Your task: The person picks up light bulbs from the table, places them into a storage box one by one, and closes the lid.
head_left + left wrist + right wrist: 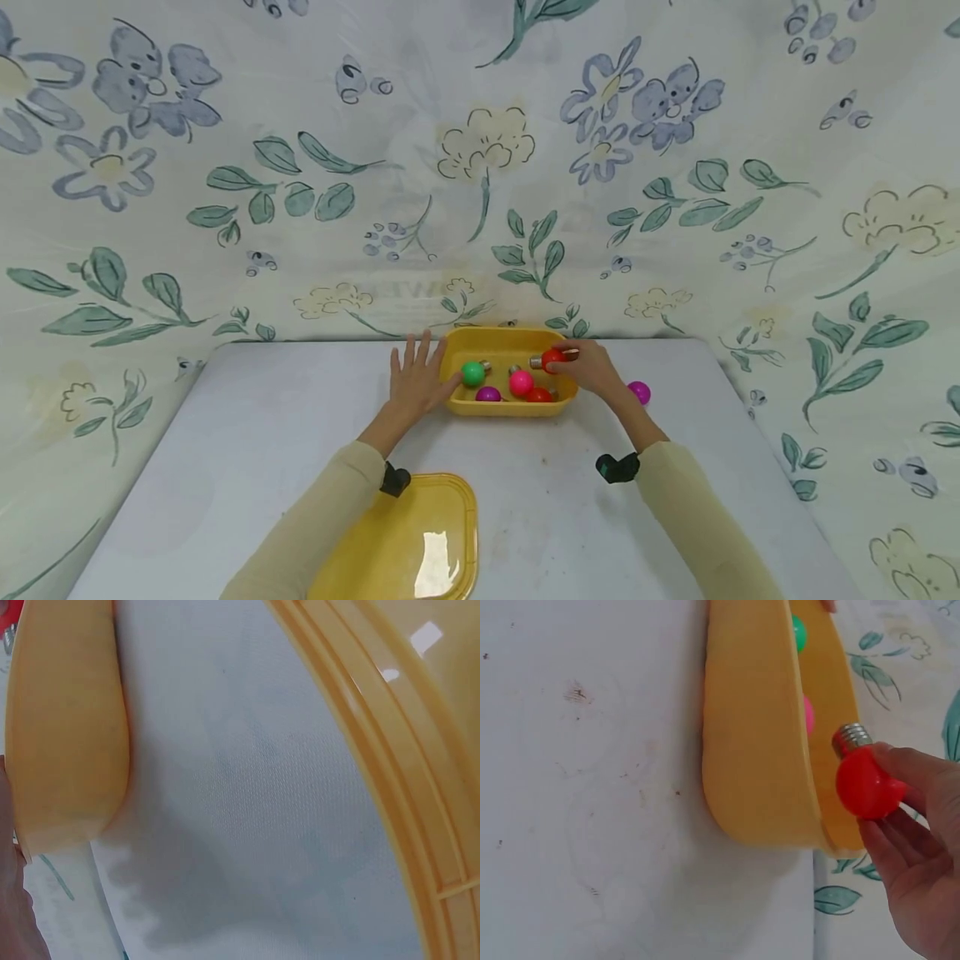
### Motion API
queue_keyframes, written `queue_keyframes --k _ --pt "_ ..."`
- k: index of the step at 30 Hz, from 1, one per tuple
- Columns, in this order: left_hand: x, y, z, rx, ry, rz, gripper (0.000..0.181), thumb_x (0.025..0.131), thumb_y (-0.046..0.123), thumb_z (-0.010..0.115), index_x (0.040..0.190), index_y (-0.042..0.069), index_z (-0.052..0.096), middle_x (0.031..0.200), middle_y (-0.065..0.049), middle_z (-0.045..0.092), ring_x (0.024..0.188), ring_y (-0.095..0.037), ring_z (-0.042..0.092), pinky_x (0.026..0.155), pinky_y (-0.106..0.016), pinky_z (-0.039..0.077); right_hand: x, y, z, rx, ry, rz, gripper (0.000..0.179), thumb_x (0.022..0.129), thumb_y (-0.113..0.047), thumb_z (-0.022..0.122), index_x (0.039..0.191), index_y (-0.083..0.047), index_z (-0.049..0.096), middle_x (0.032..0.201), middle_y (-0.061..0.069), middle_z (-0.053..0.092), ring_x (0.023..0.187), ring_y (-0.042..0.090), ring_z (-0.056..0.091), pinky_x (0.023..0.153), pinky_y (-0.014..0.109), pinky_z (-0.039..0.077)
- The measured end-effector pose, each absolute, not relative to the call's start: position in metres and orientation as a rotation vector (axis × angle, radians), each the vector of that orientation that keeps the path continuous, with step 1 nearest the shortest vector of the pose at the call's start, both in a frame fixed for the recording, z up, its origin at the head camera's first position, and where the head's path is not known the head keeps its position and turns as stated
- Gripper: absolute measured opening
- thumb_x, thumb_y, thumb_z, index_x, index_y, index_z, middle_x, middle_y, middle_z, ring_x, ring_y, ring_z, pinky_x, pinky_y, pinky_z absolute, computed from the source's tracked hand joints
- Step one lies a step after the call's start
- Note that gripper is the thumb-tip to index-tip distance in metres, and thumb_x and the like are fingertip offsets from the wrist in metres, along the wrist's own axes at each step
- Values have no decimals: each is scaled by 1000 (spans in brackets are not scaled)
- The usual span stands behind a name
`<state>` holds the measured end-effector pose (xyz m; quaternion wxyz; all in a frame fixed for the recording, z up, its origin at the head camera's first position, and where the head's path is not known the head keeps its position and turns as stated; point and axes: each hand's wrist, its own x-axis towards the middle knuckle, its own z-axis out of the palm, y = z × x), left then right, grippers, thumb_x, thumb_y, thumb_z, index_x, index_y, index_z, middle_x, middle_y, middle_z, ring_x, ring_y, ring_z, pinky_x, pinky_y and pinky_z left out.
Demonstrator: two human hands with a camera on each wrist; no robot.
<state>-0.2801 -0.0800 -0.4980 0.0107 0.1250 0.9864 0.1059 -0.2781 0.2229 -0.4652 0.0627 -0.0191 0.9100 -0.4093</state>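
At the table's far edge stands a yellow bin [510,409] with several coloured light bulbs inside. Among them are a green bulb [472,374], a pink bulb [521,383], a purple bulb [488,394] and a red bulb [538,396]. My right hand [596,367] pinches another red bulb [866,784] between thumb and fingers, over the bin's right end. Its metal screw base points left in the head view. My left hand [417,379] is spread at the bin's left end, fingers straight, thumb at the rim. Only a sliver of it shows in the left wrist view.
A shallow yellow tray [405,542] lies nearer on the white table [555,508], partly under the left forearm. A purple ball-shaped thing [639,392] sits right of the bin, partly behind the right wrist. Flower-printed cloth [480,267] hangs behind the table.
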Motion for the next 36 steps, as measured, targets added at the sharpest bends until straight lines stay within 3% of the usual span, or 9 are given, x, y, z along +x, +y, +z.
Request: queue_keyframes --k 16,36 --pt "-282 -82 -497 396 3070 333 79 99 56 44 158 7 26 164 -20 8 149 -43 4 116 -62 2 -295 198 -475 20 2787 -1084 41 93 -14 72 131 0 64 123 18 64 108 32 58 97 40 50" --pt "-282 -80 -498 373 3062 327 79 99 56 43 159 8 24 165 -18 7 150 -41 2 116 -61 1 -294 189 -477 -48 2795 -959 38 92 -10 72 127 4 64 118 18 66 101 30 58 92 37 53"
